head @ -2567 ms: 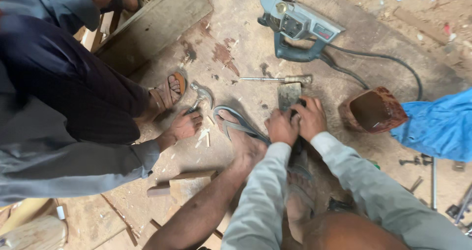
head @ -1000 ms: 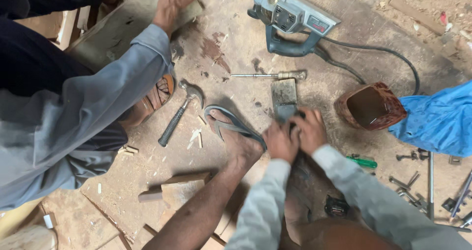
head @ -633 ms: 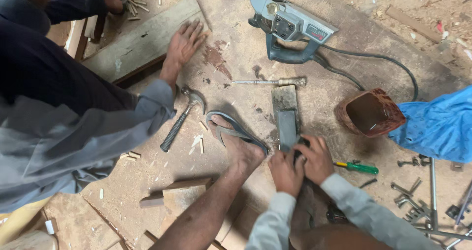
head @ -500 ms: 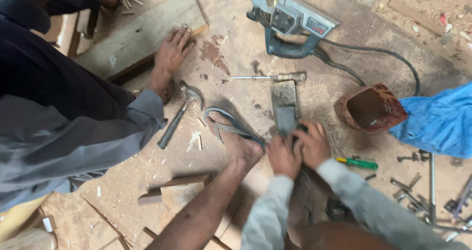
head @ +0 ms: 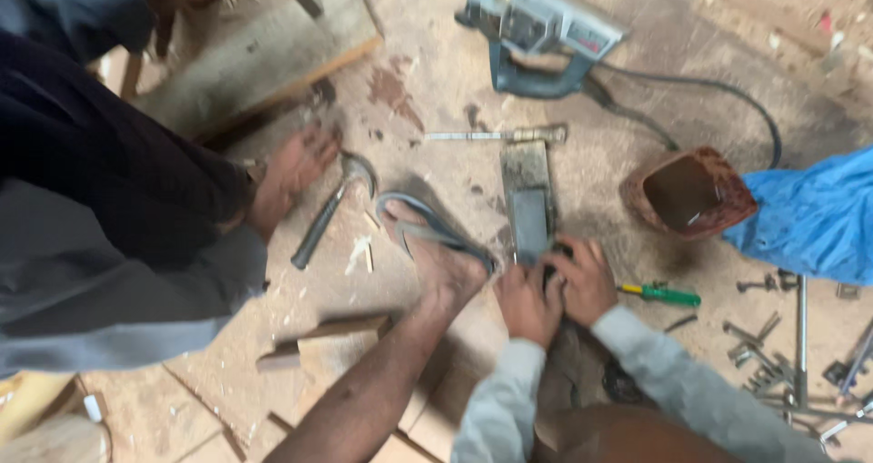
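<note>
Both hands sit low of centre, side by side and touching. The left hand (head: pixel 526 301) and right hand (head: pixel 582 281) are curled shut around the near end of a flat grey sharpening block (head: pixel 528 210), which runs lengthwise toward 12 o'clock on the dusty floor (head: pixel 436 108); what, if anything, is pinched between the fingers is blurred and cannot be told.

At 9 o'clock of the hands, just beside them, a bare foot in a grey sandal (head: pixel 427 231) rests on the floor. Farther toward 9 o'clock lies a claw hammer (head: pixel 329 210), with another person's hand (head: pixel 289 174) touching or just beside its head — the blur leaves that open.

At 12 o'clock, past the block's far edge, a thin metal rod (head: pixel 496 135) lies crosswise, and beyond it a power tool (head: pixel 536 26) with its cord. At 2 o'clock stands a rusty-brown open container (head: pixel 689 192) against blue cloth (head: pixel 809 217). A green-handled screwdriver (head: pixel 662 294) lies at 3 o'clock, near the right hand. Open floor remains between hammer and block.
</note>
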